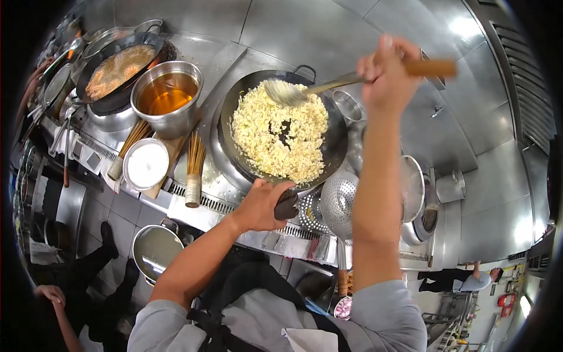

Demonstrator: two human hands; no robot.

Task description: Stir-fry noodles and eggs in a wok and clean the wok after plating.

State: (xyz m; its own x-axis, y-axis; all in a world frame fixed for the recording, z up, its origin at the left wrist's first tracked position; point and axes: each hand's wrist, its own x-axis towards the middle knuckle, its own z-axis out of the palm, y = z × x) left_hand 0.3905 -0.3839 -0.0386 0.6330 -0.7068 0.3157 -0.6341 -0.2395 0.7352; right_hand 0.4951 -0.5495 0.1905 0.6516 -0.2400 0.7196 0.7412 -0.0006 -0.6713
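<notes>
A dark steel wok (pixel 338 138) stands on a burner before me, holding pale yellow fried rice (pixel 253 127) with small green bits. A gap near the middle of the rice shows dark metal. My left hand (pixel 259 207) grips a folded dark cloth (pixel 286 206) at the wok's near edge; what lies inside the cloth is hidden. Raised on the right, my right hand (pixel 389 72) is closed around a long metal wok ladle (pixel 290 93) near its wooden grip. The ladle's head is motion-blurred over the far part of the rice.
Left of the wok are a metal pot of amber oil (pixel 165 105), a bowl of white contents (pixel 146 163) and bamboo brushes (pixel 195 171). Beyond, food bubbles in another wok (pixel 123 66). A perforated skimmer (pixel 341 202) lies near my right forearm. Another person's hand (pixel 52 295) is at lower left.
</notes>
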